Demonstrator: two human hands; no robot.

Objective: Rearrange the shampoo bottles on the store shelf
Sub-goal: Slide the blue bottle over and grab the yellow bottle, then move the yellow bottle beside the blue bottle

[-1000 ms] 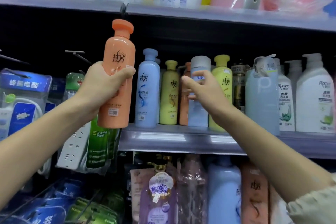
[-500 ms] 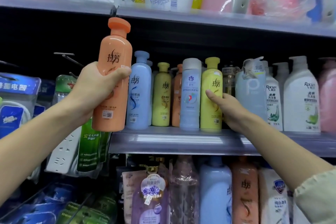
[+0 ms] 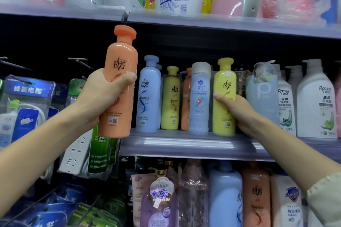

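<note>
The left hand is wrapping its grip around the middle of an orange shampoo bottle, thumb lying across the front, holding it upright in the air in front of the left end of the middle shelf. The bottle's base is hanging just past the shelf's left edge, and its cap is sitting close under the lip of the upper shelf, leaving little room above.

The right hand is closing its grip on a yellow shampoo bottle that is standing at the front edge of the middle shelf, fingers curling behind it and thumb pressing the front. Touching its left side is a pale blue bottle with a grey cap. Further left are standing a smaller yellow bottle and a light blue bottle, with an open gap between that blue bottle and the held orange one.

An orange bottle in the back row is mostly hidden. Right of the hand, a clear refill pouch is blurring, and white bottles are running to the frame's edge, the last one cut off. Packaged power strips are hanging at left.
</note>
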